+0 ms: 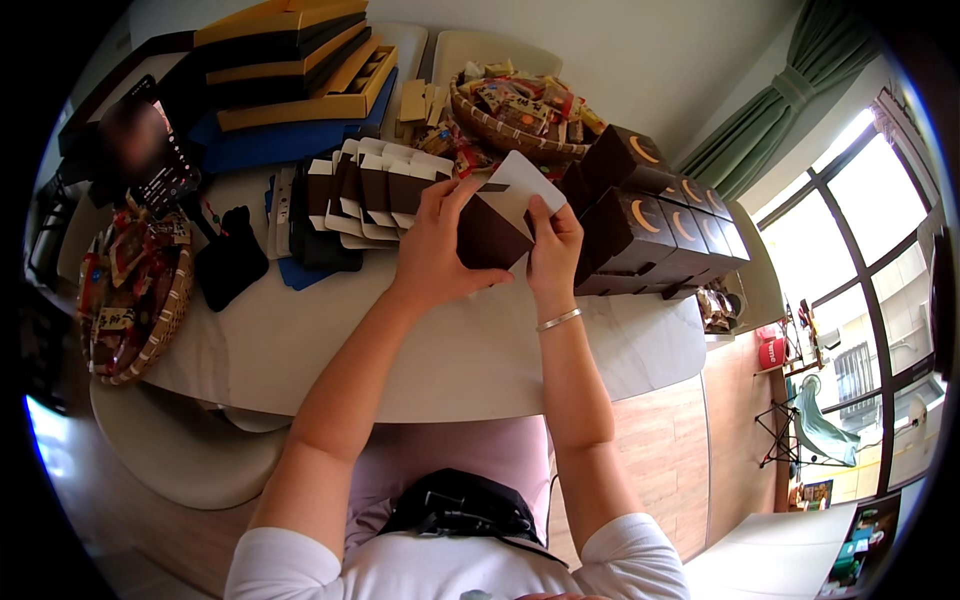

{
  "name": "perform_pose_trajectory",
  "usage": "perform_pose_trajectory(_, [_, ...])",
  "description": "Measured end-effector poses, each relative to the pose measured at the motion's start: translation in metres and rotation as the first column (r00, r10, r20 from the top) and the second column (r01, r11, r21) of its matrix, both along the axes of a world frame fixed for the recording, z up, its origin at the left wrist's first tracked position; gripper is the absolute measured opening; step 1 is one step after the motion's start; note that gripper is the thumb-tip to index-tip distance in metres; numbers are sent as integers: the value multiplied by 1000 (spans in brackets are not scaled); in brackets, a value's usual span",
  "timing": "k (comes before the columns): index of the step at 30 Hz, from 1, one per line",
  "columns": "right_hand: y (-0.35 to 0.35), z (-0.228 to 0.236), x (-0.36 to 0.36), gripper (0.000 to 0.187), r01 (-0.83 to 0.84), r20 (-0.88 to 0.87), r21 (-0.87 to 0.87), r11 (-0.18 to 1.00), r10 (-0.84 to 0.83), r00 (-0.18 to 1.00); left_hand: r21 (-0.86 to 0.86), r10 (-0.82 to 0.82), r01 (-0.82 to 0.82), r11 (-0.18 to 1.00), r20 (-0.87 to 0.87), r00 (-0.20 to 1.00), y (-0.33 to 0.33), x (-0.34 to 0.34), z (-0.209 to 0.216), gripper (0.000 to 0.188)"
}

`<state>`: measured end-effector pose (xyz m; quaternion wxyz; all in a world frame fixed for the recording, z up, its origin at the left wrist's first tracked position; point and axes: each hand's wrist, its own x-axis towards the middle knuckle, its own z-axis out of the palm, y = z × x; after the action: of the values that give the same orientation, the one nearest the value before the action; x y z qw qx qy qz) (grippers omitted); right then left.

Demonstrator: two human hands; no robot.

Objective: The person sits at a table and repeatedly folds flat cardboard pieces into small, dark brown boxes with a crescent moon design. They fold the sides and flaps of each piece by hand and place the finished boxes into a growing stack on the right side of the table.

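Note:
Over the far half of the table I hold a small dark brown carton (490,235) with a raised white flap. My left hand (435,245) wraps its left side, thumb along the bottom edge and fingers over the top. On the other side, my right hand (553,245) pinches the white flap between thumb and fingers. Left of the carton lies a row of flattened brown-and-white cartons (375,185), overlapping each other. Just right of my right hand stand stacked brown boxes (630,225), several marked with an orange crescent.
Wrapped snacks fill a wicker basket (520,110) at the back and another basket (140,310) at the left. Black-and-gold trays (310,95) are piled at the back left, near a phone (165,165) and a black pouch (232,260). The marble-look table (470,370) has a rounded front edge.

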<state>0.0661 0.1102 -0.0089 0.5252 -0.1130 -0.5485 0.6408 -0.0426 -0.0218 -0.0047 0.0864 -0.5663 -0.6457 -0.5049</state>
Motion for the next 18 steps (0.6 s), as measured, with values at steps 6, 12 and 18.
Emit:
perform_pose_trajectory(6, [-3, -2, -3, 19, -23, 85, 7, 1000, 22, 996, -123, 41, -36, 992, 36, 999, 1, 7, -5, 106])
perform_pose_trajectory(12, [0, -2, -1, 20, -143, 195, -93, 985, 159, 968, -49, 69, -71, 996, -47, 997, 2, 6, -8, 91])
perform_pose_trajectory(18, [1, 0, 2, 23, -162, 149, -97, 982, 175, 973, -28, 81, -83, 996, -67, 994, 1, 8, -4, 88])
